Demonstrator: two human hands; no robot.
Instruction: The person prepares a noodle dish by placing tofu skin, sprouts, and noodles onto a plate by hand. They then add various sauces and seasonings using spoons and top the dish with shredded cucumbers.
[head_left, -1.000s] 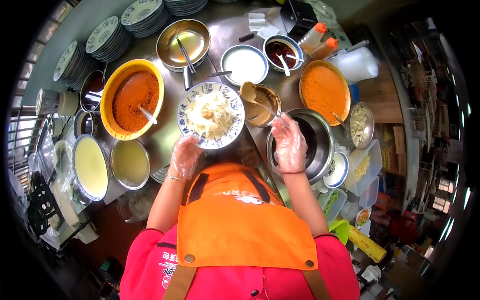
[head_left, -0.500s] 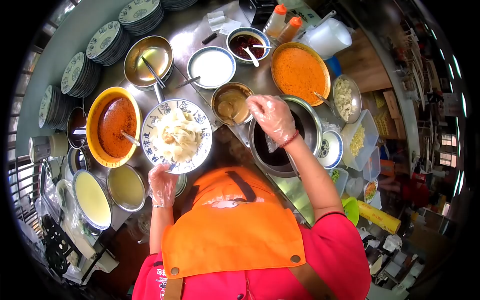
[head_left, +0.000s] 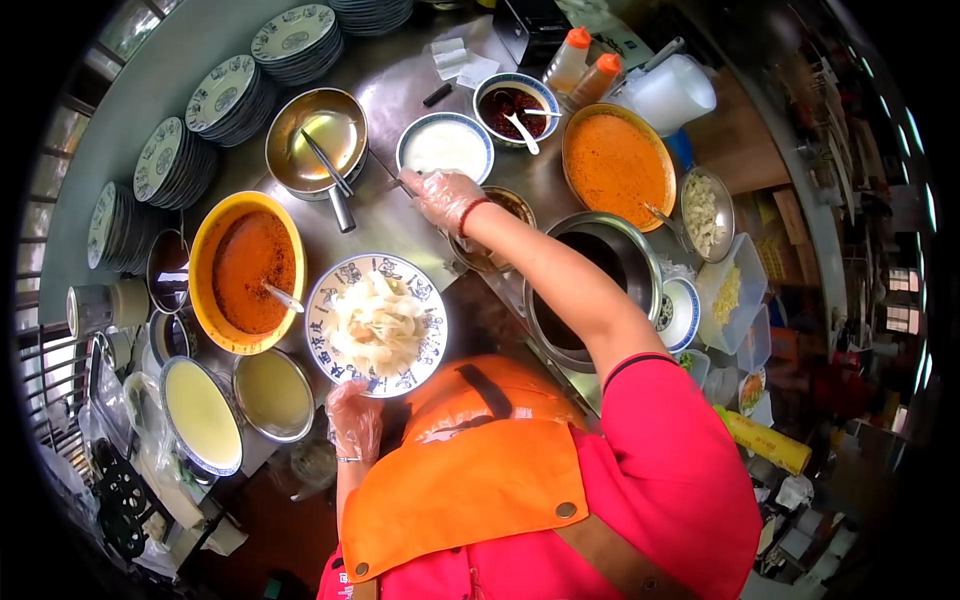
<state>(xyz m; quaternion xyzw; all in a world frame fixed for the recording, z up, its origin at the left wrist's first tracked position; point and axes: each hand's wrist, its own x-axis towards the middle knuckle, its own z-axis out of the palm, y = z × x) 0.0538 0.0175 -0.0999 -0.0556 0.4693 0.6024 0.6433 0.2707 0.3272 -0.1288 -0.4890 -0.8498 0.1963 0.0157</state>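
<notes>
My left hand (head_left: 355,420), in a clear plastic glove, grips the near rim of a patterned plate (head_left: 432,345). Pale, broad noodle-like strips (head_left: 376,322) are heaped on it. My gloved right hand (head_left: 445,198) is stretched across to the near edge of a blue-rimmed bowl (head_left: 445,142) with white contents. Its fingers are closed on the thin dark handle of a spoon (head_left: 396,184); the spoon's other end is hidden. Beneath that wrist, a small metal pot (head_left: 518,208) with brownish sauce is partly covered by the hand and forearm.
A yellow bowl of red sauce (head_left: 245,270) stands left of the plate. Beyond are a metal pan (head_left: 318,140) and stacked plates (head_left: 222,95). On the right are a large dark-filled pot (head_left: 600,285), a basin of orange sauce (head_left: 618,165) and squeeze bottles (head_left: 568,62).
My right hand has moved from above the large pot, left and away from me, to the white-filled bowl and closed on the spoon handle. My left hand still holds the plate.
</notes>
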